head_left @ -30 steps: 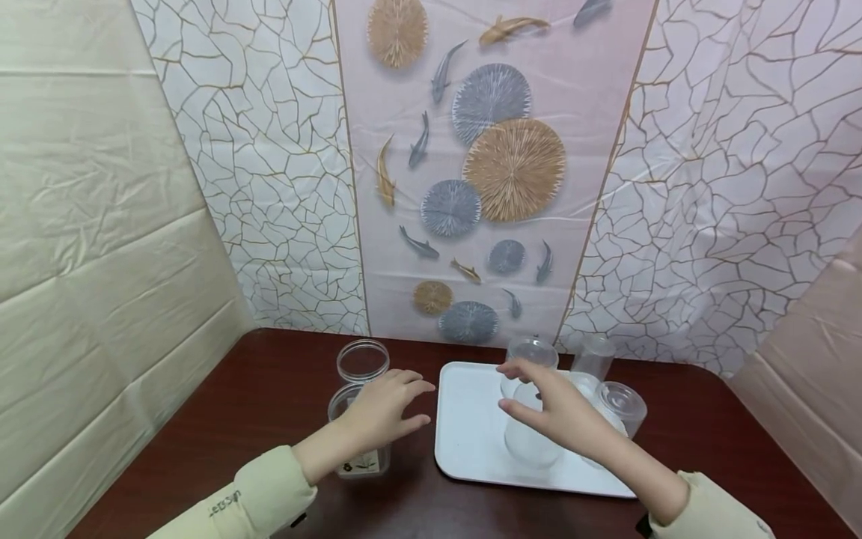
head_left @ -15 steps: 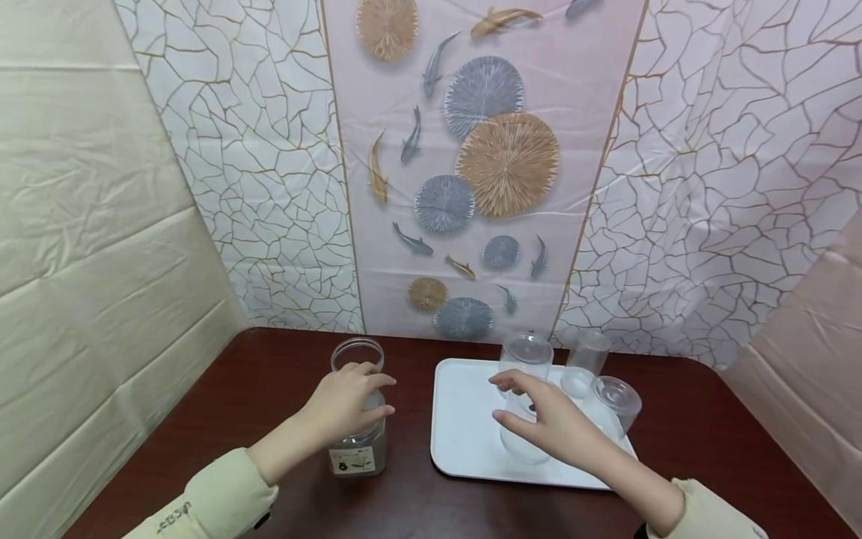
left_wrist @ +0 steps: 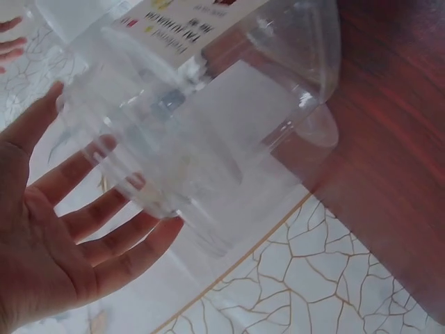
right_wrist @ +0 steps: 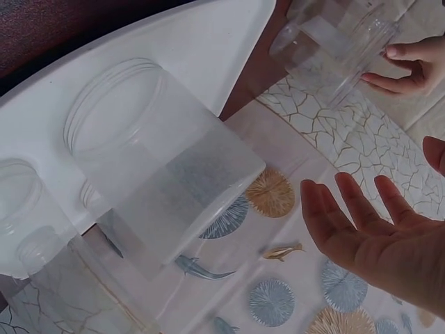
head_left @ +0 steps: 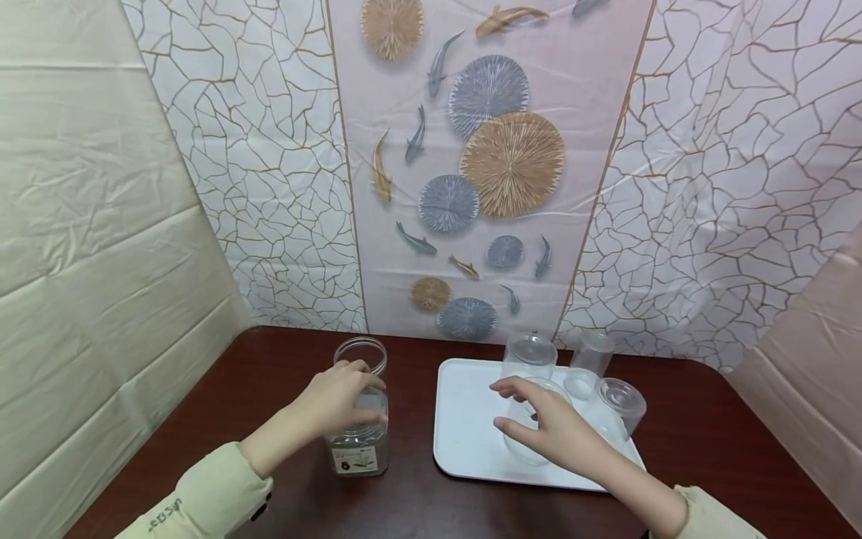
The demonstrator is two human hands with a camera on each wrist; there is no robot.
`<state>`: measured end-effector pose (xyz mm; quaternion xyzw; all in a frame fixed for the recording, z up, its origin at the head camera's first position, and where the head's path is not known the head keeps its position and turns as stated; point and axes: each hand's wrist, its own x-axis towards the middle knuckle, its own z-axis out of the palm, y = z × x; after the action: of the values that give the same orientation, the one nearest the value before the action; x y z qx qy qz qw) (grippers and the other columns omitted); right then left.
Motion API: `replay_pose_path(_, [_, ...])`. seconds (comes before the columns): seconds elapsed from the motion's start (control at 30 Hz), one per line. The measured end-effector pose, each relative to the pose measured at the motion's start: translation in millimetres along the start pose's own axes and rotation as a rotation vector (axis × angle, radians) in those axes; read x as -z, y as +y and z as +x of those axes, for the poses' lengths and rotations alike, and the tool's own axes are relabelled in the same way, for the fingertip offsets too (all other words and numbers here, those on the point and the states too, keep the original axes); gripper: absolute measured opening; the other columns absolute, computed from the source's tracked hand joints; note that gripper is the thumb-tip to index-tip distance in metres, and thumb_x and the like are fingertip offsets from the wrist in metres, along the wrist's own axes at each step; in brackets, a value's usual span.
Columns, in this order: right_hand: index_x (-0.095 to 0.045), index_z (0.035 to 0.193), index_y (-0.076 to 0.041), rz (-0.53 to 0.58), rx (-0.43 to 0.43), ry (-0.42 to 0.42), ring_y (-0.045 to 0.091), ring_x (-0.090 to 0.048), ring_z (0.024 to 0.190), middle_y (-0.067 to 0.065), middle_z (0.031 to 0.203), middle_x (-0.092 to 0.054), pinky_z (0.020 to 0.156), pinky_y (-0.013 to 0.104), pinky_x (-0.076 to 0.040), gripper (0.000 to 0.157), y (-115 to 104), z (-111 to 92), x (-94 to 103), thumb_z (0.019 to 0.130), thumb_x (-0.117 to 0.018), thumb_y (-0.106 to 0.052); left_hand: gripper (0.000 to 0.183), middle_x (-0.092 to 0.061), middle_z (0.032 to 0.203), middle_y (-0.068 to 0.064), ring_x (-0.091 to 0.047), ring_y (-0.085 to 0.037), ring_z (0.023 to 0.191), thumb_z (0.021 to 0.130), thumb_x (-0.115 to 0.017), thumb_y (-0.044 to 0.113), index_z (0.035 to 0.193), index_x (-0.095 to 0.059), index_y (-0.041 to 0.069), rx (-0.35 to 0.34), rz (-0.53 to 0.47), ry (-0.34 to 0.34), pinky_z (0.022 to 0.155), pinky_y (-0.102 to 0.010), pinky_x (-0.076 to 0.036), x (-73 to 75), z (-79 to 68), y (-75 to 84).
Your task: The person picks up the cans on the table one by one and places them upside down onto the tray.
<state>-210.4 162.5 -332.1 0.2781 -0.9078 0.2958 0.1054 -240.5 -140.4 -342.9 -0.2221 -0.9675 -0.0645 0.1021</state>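
A clear plastic jar with a printed label (head_left: 355, 460) stands upright on the dark red table, left of the tray. My left hand (head_left: 340, 398) reaches over its mouth. In the left wrist view, that hand (left_wrist: 76, 243) has its fingers spread around the jar's rim, thumb on one side; whether it bears on the rim I cannot tell. My right hand (head_left: 555, 419) hovers over the white tray (head_left: 465, 419), above a clear jar (head_left: 521, 453) that it partly hides. In the right wrist view, the right hand's (right_wrist: 382, 243) fingers are loosely bent with nothing in them.
Another clear jar (head_left: 361, 352) stands behind the labelled one. At the tray's back and right are more clear containers: a wide jar (head_left: 530, 353), a slim one (head_left: 594, 355) and one at the right edge (head_left: 621, 404). A patterned cloth (head_left: 465, 224) hangs behind the table.
My left hand has moved left and settled at the labelled jar's mouth. The right hand has stayed nearly still above the tray.
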Motion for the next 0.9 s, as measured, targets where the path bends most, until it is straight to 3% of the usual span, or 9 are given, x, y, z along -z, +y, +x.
replay_pose_path(0.27, [-0.054,0.111,-0.015,0.016,-0.025,-0.021,0.02,-0.056,0.095,-0.002,0.105,-0.061,0.066,0.029,-0.046,0.036,-1.1,-1.8,-0.3,0.079,-0.064,-0.028,0.059,-0.055,0.096,0.002,-0.05,-0.018,0.089,0.053,-0.076,0.051,0.104,-0.064,0.024,-0.002,-0.023,-0.098,0.062,-0.038,-0.045,9.3,-1.6,-0.7])
replay_pose_path(0.67, [-0.055,0.11,-0.016,0.023,-0.033,-0.022,0.022,-0.056,0.096,-0.001,0.105,-0.061,0.068,0.032,-0.047,0.034,-0.1,1.1,3.6,0.079,-0.064,-0.026,0.061,-0.058,0.092,0.001,-0.054,-0.018,0.079,0.053,-0.077,0.049,0.105,-0.063,0.021,-0.043,-0.04,-0.143,0.058,-0.034,-0.043,11.7,-1.0,-2.6])
replay_pose_path(0.9, [-0.055,0.111,-0.016,0.029,-0.038,-0.03,0.022,-0.055,0.096,-0.001,0.106,-0.061,0.069,0.033,-0.047,0.035,0.8,2.1,4.8,0.079,-0.064,-0.027,0.064,-0.056,0.096,-0.002,-0.055,-0.02,0.081,0.052,-0.08,0.044,0.107,-0.06,0.019,-0.048,-0.046,-0.206,0.064,-0.038,-0.045,17.7,0.0,-1.7])
